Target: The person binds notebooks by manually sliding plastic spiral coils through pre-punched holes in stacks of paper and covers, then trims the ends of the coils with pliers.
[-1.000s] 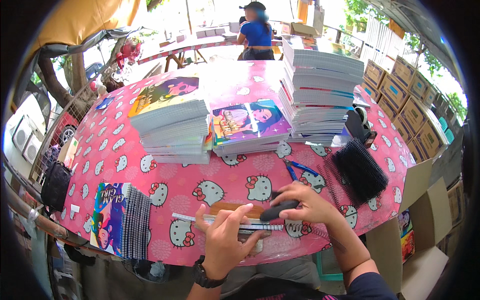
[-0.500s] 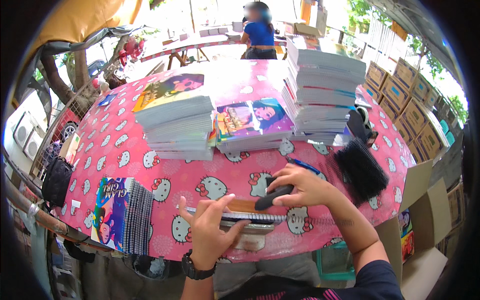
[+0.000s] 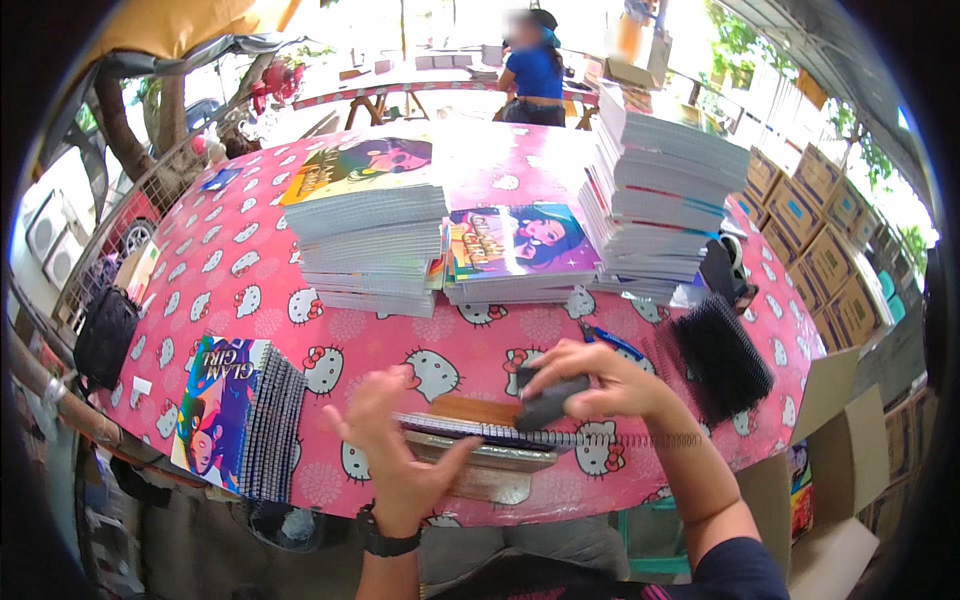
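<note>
A notebook (image 3: 465, 432) stands edge-up between a brown wooden strip (image 3: 470, 408) and a metal-looking clear-edged holder (image 3: 495, 456) on the table in front of me. Along its upper edge runs a dark spiral coil (image 3: 655, 440), whose free end stretches out to the right beneath my wrist. My right hand (image 3: 600, 380) grips a dark grey rounded block, pressed down against the coil at the notebook's right part. Fingers spread and slightly blurred, my left hand (image 3: 395, 440) is open at the notebook's left end, its thumb close to the holder.
Bound notebooks (image 3: 225, 420) lie stacked at left. Taller paper stacks (image 3: 370, 245) (image 3: 665, 200) and a colourful cover pile (image 3: 520, 240) stand behind. Right of my hand are a blue pen-like tool (image 3: 612, 342), black coils (image 3: 720, 355) and an open carton (image 3: 835, 470). A person (image 3: 537, 75) stands beyond.
My left hand has let go of the notebook's left part and its fingers have spread. The dark block has shifted slightly right and lower along the coil. The view has turned slightly.
</note>
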`<state>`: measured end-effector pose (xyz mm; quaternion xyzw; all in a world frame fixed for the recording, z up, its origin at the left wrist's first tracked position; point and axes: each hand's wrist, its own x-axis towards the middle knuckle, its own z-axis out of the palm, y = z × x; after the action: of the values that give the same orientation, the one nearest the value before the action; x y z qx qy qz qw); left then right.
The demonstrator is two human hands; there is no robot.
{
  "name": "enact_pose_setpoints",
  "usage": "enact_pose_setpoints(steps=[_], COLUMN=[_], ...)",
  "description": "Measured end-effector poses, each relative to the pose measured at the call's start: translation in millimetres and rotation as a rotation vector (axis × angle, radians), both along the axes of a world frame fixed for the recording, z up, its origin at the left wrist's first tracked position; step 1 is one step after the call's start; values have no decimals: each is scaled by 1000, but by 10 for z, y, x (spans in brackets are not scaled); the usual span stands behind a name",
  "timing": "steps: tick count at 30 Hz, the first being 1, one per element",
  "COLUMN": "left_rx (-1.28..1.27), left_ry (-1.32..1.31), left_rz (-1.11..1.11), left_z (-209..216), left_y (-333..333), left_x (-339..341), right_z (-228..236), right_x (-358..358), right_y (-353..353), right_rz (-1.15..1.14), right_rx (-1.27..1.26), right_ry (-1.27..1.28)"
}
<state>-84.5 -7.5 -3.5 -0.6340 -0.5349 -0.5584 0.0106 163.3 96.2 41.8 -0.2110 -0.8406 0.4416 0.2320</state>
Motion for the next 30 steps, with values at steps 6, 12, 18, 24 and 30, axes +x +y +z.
enact_pose_setpoints(steps=[6, 12, 18, 24, 30], left_rx=[-87, -49, -52, -54, -53], left_ry=[-968, -1030, -997, -997, -921], left_rz=[-347, -363, -353, -296, -288], left_z=[-504, -508, -581, -519, -526], left_y=[20, 40, 81, 59, 84], left_x=[-48, 62, 14, -18, -65], right_z=[-8, -199, -41, -64, 16], right_x=[-128, -262, -487, -551, -698], right_y=[36, 56, 80, 78, 272], right_rz=[-154, -52, -35, 235, -139], right_rx=[66, -36, -142, -248, 169], right_ry=[-261, -142, -48, 175, -356])
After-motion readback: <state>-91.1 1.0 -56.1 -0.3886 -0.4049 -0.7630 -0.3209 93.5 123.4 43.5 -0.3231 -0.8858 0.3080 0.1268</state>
